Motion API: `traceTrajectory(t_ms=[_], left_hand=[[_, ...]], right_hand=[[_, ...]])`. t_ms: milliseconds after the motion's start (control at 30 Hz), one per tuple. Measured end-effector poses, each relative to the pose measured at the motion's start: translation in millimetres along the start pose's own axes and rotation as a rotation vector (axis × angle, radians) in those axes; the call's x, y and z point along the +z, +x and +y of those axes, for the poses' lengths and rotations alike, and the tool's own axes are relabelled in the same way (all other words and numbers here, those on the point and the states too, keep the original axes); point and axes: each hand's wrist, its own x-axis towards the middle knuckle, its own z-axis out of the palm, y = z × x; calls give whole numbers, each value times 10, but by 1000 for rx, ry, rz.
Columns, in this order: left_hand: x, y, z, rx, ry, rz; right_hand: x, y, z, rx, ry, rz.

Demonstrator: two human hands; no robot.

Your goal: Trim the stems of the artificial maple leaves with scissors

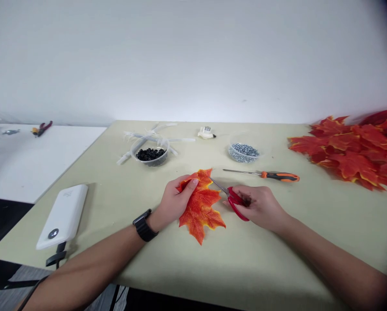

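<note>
white wall (193, 60) fills the whole back of our view, and up against it we've got a pale greenish-yellow table (261, 263), with a lower-left neighbour, a white worktop (47, 160), poking out on the left. biggest thing on our table is the heap of red-orange leaves (351, 151) over at the far right. next up, our hands: our left hand (175, 198) is pinching a single maple leaf (199, 211) between thumb and fingers, held near the middle of the table, points hanging toward us. our right hand (261, 205) is closed around the red handles of some scissors (237, 205), blades aimed at the leaf's upper right edge; we can't tell if they actually touch it. over to the left there's a white power bank (64, 216) with a black cable (60, 248) plugged in. clear plastic strips (185, 140) lie crossed around a clear bowl of black bits (157, 163), and to the right sits a clear bowl of silvery bits (243, 160). just in front of that one is an orange-and-black screwdriver (279, 176). smaller stuff: black watch (144, 225) on our left wrist, red-handled pliers (42, 129) on the white worktop, and a little cream gadget (206, 133) between the bowls, further back.
</note>
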Motion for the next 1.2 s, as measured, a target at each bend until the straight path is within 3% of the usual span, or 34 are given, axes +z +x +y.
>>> traceTrajectory(t_ms=[367,767,1067,1200], left_hand=[[-3,-2,-35,-22,-44,-12],[-13,-26,4,76,75,-48],[-165,-30,125,292,532,-284],[-201,3,183,218,485,-333]], right_hand=[[-12,13,-2,-45,-72,12],[-127,29,-84,-35,-200,-48],[-105,8,-120,-86,-185,-97],[-131,10,-111,-113,-202,-82]])
